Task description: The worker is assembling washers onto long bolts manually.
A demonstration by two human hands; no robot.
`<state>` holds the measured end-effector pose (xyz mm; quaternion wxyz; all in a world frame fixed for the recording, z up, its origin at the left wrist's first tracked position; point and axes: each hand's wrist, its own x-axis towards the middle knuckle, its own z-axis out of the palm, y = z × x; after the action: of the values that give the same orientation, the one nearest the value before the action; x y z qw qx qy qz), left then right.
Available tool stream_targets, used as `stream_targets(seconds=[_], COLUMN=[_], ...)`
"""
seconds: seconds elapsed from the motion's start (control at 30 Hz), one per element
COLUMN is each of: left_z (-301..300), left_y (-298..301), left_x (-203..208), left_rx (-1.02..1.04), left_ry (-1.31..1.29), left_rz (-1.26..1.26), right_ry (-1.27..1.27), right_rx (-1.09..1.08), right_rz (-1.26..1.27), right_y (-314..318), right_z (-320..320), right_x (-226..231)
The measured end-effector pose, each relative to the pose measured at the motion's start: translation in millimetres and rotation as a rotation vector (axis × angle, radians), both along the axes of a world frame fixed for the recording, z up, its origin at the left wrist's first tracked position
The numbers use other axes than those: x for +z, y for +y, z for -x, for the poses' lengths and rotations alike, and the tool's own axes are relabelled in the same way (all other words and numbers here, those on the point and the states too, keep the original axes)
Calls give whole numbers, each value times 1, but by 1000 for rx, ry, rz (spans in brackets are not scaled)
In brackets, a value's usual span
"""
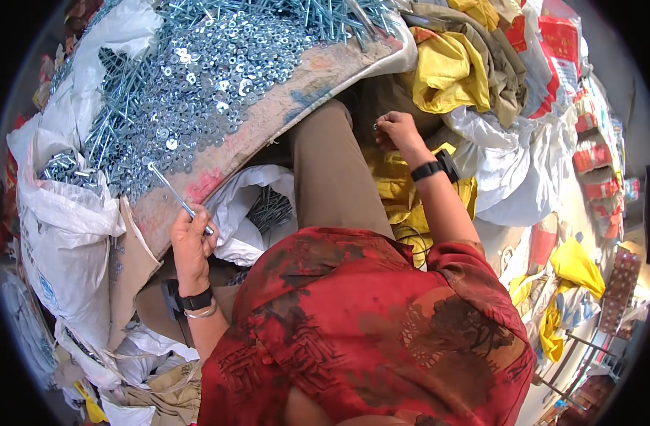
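My left hand (191,238) is closed around the lower end of a long silver bolt (171,189). The bolt tilts up and to the left, with a small round metal piece at its far tip, over the near edge of the heap. Below its grip a short bluish end sticks out. Off to the right, past my knee, my right hand (399,132) is closed in a pinch. A small shiny metal ring (375,126), a nut or a washer, shows at its fingertips. Loose washers (197,89) lie heaped on the worn table (218,160) ahead of my left hand.
Long threaded rods (115,106) lie around the washers. A white sack (69,248) stands at the left. Under the table edge, an open white bag (243,238) holds more rods (270,207). Yellow sacks (449,71) and white sacks (513,170) crowd the right side.
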<state>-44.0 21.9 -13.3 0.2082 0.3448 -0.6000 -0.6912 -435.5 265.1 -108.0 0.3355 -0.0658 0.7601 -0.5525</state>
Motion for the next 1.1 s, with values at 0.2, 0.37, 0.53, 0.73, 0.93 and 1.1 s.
stream_targets(seconds=[0.2,0.37,0.53,0.73,0.93,1.1], left_z=[5,16,16,-6,-12,-15], left_y=[4,-5,-2,-2,3,3], left_x=[9,28,29,14,10,7], left_rx=[35,102,147,84,-28,-99], left_ry=[-19,3,90,199,209,147], left_rz=[-19,47,-36,-83,-63,3], right_ry=[164,393,362,493,632,1115], right_rx=[-373,-71,285,462,547,556], right_rz=[-55,-63,55,82,215,79], right_y=[-61,-70,-25,-50,-135,-189], right_z=[89,86,2,-67,-100,-84], right_x=[-79,-87,14,133,148,119])
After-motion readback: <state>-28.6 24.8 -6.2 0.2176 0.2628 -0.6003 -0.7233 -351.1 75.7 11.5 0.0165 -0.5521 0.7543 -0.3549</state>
